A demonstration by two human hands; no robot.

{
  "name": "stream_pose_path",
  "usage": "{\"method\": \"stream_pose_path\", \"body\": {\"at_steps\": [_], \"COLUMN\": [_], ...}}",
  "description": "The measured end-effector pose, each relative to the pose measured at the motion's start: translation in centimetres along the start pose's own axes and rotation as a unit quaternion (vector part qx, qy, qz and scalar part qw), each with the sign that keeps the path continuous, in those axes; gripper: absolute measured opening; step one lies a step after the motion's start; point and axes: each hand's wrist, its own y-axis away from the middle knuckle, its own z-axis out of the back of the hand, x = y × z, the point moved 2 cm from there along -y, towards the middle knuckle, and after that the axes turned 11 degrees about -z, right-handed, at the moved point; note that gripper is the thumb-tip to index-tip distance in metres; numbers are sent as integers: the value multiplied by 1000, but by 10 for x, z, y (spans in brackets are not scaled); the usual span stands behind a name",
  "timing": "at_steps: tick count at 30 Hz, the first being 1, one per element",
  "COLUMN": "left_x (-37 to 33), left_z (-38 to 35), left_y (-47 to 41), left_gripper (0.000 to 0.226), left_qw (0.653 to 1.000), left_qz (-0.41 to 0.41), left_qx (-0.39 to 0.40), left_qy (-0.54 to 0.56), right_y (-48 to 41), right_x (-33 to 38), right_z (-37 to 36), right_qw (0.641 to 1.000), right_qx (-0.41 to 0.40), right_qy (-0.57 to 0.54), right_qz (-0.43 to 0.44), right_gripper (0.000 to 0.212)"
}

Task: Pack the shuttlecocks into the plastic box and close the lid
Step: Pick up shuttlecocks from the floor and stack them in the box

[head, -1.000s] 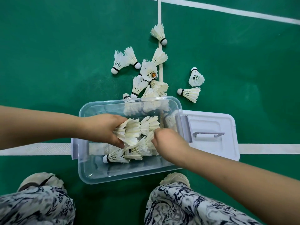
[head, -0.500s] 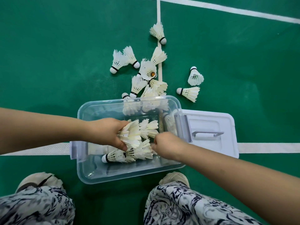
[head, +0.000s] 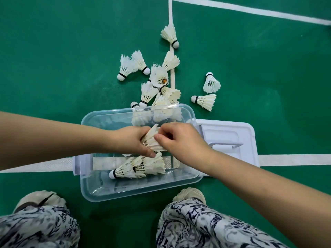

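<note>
Green court floor [head: 53, 51] with white lines, loose white feather shuttlecocks [head: 155, 77] scattered beyond a clear plastic box [head: 100, 190]. Over it, left hand [head: 129, 140] grips a feathered bunch [head: 152, 138], right hand [head: 180, 140] fingers pinching its feathers. White lid [head: 231, 129] lies beside.

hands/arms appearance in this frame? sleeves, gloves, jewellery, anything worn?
Both forearms are bare right to the frame edges: no sleeves in view. The left hand and right hand wear no gloves, and no rings, watch or wristbands show. Fingernails look short and unpainted. Lower down, patterned white-and-navy trousers and pale, worn shoes are visible.
</note>
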Motion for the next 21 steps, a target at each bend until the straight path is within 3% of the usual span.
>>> {"method": "stream_pose_path", "body": {"at_steps": [3, 6, 13, 17, 21], "left_x": [8, 15, 19, 21, 26], "left_z": [-8, -14, -15, -14, -11], "left_y": [-1, 0, 0, 2, 4], "left_gripper": [32, 42, 37, 38, 37], "left_qw": [1000, 998, 997, 997, 997], "left_qz": [13, 36, 38, 33, 33], "left_qx": [27, 49, 60, 58, 53], "left_qy": [-3, 27, 41, 42, 52], "right_y": [-2, -1, 2, -2, -11], "right_x": [-4, -5, -16, -28, -37], "right_z": [8, 10, -12, -29, -35], "right_qw": [998, 987, 959, 960, 980], "right_qx": [-28, -50, 26, 67, 63], "right_qy": [64, 149, 283, 271, 166], "right_qz": [-1, 23, 19, -20, -85], "right_gripper": [20, 16, 15, 15, 20]}}
